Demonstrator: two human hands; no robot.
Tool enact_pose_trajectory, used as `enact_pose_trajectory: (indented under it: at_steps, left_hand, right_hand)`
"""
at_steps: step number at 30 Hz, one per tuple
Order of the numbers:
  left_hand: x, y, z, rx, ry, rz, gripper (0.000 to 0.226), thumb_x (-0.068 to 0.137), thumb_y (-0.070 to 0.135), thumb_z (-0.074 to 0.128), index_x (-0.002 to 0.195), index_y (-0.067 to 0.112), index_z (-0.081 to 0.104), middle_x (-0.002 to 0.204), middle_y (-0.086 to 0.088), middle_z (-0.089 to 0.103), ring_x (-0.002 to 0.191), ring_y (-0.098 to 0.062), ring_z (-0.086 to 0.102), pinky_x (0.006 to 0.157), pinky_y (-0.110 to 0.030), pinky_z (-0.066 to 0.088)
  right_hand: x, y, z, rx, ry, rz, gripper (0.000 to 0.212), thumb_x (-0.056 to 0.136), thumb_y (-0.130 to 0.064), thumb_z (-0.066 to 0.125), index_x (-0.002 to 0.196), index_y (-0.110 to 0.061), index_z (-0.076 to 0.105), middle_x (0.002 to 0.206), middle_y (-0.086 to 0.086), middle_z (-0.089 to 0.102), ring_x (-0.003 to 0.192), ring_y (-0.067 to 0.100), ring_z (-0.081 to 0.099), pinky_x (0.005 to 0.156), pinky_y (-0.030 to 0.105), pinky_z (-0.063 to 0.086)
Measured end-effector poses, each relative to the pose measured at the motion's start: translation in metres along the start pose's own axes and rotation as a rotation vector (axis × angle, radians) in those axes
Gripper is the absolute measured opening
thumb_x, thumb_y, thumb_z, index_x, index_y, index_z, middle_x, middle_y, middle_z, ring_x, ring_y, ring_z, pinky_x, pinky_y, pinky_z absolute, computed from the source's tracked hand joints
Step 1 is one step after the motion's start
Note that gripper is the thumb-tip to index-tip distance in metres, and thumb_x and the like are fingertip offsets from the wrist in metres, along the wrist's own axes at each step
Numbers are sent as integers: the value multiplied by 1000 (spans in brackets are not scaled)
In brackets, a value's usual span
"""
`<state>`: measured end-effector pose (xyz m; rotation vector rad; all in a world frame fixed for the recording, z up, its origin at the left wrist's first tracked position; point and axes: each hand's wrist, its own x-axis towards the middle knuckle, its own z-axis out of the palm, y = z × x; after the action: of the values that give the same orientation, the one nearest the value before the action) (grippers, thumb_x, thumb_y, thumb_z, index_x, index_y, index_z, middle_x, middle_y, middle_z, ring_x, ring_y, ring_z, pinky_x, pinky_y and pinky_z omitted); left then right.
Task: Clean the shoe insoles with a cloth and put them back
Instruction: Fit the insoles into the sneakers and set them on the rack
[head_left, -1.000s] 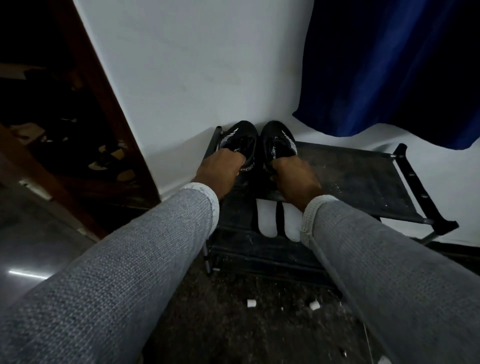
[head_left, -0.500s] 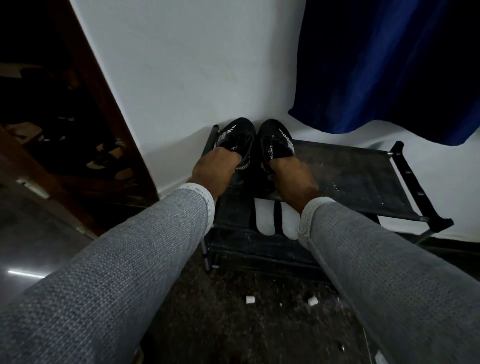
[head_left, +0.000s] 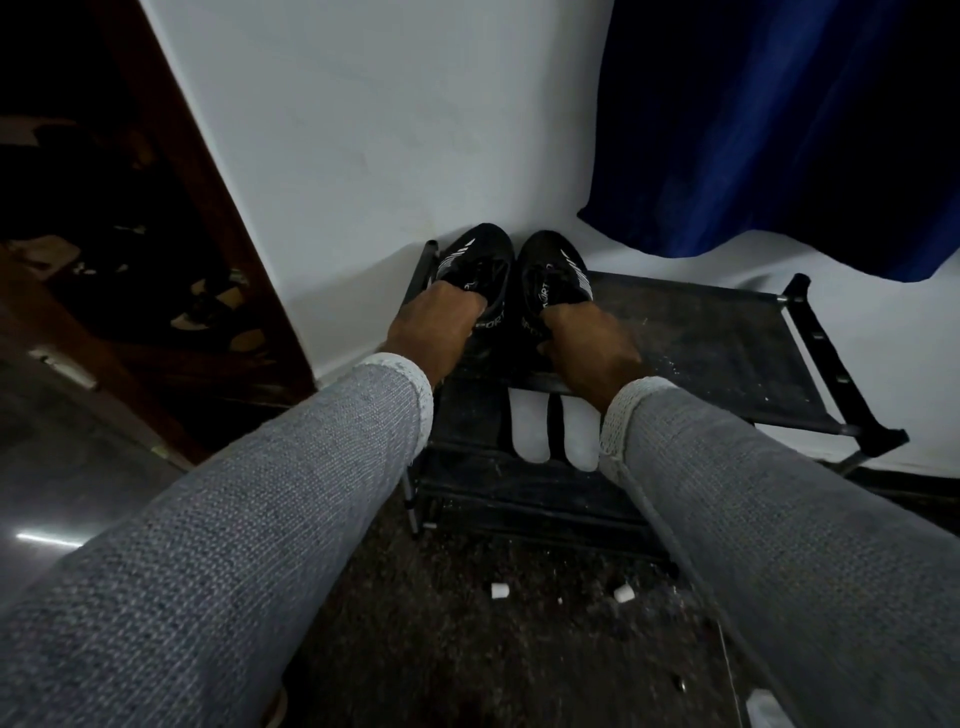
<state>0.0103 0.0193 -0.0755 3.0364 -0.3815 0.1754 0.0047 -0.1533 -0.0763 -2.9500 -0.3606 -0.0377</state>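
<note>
Both hands at a pair of black shoes on the rack

Head view: left hand (head_left: 439, 325) grips the left shoe (head_left: 475, 270) at its opening, right hand (head_left: 587, 345) grips the right shoe (head_left: 553, 275), likely to steady them on the shoe rack (head_left: 727, 358). Two pale insoles (head_left: 553, 434) lie on the shelf below.

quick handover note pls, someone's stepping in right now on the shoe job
Left hand: fingers reach into the left black shoe, gripping its opening.
Right hand: grips the opening of the right black shoe.
Both shoes stand side by side, toes to the wall, at the left end of the rack's top shelf.
Two white insole-shaped pieces lie on the shelf below, partly hidden.
No cloth in view.
Done: cannot tell whether any cleaning happened.
Left: if those are the insoles, confirm they are clean and fit them back.
</note>
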Motion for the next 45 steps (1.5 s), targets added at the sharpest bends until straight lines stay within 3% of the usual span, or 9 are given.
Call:
enact_pose_trajectory:
  at_steps: [5,10,14,17,22,30,35,45]
  left_hand:
    - [-7,1,-6,-28,62,11,36,88,3,58,123,11,56,120,-13,60,113,-34,55,85,-44,51]
    - [-37,-12,-12,-108,168,-24,56,87,13,65,138,9,43,142,-12,45,131,-32,39,98,-48,46]
    - [-78,-17,-24,-76,186,-100,58,87,17,66,138,12,40,144,-8,40,132,-30,39,96,-45,47]
    - [-117,-16,-28,-47,174,-125,56,87,20,66,136,13,41,139,-7,43,128,-29,42,94,-44,45]
    - [-180,-9,-23,4,130,-156,58,85,27,69,135,14,44,139,-7,46,130,-30,43,104,-45,40]
    - [-307,-44,1,-2,-2,-407,63,91,31,62,145,17,33,152,-4,34,141,-24,30,115,-42,25]
    - [-385,-69,29,-17,-55,-516,63,87,28,66,142,15,37,147,-6,41,136,-26,37,114,-46,29]
    - [-493,-121,95,-62,-144,-729,61,90,30,61,144,16,37,147,-6,40,137,-26,36,112,-44,29]
  right_hand:
    - [-5,-3,-1,-19,-3,12,33,92,-24,58,121,-9,53,120,16,57,111,35,55,86,41,48]
    - [-21,-13,-10,-90,196,-37,42,90,-30,58,128,-14,49,130,11,49,121,31,47,108,48,32]
    - [-46,-28,-21,-100,286,-103,40,90,-29,56,127,-15,50,128,9,49,120,28,46,110,46,28]
    - [-71,-49,-21,-94,255,-139,39,91,-27,55,128,-15,50,127,10,49,119,30,46,110,45,28]
    - [-110,-88,-2,-79,160,-224,39,91,-24,55,129,-14,48,129,12,48,121,33,44,110,46,26]
    - [-157,-172,54,-32,66,-438,40,91,-26,57,128,-13,50,127,12,50,119,32,46,106,44,31]
    - [-181,-226,102,-12,2,-565,41,89,-27,59,127,-13,51,124,12,51,114,32,49,104,46,35]
    - [-219,-312,208,-35,-166,-719,36,90,-28,58,123,-15,51,122,10,53,113,29,50,100,42,37]
